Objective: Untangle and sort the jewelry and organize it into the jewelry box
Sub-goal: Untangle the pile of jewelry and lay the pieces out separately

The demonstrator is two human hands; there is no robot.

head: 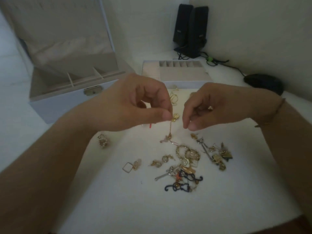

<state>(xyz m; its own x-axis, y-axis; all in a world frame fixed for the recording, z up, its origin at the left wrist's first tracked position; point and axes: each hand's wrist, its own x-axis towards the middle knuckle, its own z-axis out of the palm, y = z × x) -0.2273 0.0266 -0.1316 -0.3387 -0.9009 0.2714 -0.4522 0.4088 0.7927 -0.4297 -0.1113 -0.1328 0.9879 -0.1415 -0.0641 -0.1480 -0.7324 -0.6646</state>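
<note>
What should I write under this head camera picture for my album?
Left hand pinches a thin gold chain above tangled jewelry.

1 head-worn wide-angle view, forward and down, close over the table (118,208).

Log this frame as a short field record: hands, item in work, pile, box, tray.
left hand: pinches thin gold chain, lifted above the table
right hand: fingers curled beside the chain; grip unclear
jewelry pile: tangled on white table
jewelry box: lid open
removable tray: beside box
</note>
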